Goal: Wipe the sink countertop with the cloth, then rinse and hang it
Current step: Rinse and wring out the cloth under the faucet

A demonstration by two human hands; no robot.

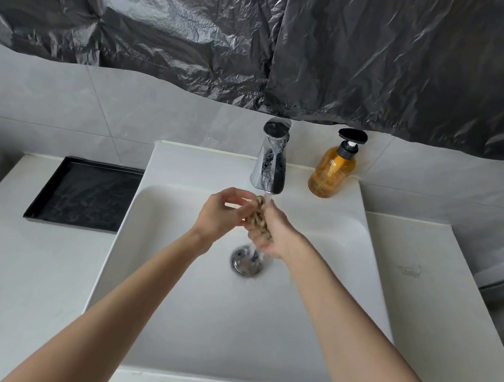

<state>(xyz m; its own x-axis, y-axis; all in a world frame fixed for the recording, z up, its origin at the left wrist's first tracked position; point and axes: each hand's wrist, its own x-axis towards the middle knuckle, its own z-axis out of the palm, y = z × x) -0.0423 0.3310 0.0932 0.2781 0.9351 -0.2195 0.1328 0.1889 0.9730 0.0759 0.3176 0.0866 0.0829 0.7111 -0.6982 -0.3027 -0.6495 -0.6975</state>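
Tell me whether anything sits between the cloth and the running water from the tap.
Nothing visible does. The cloth is bunched directly under the faucet spout, water falling straight onto it. The left hand and right hand grip it from either side over the sink. No hanging place is in view.

Prob. a home bathroom: white sink [219,335] w/ chrome tap [271,157], pump soap bottle [332,171], grey tiled wall [124,109] behind, black tray [87,193] beside.

Both hands, left hand [219,215] and right hand [275,232], grip the bunched cloth [258,217] under the running faucet [271,157]; sink [183,312] below.
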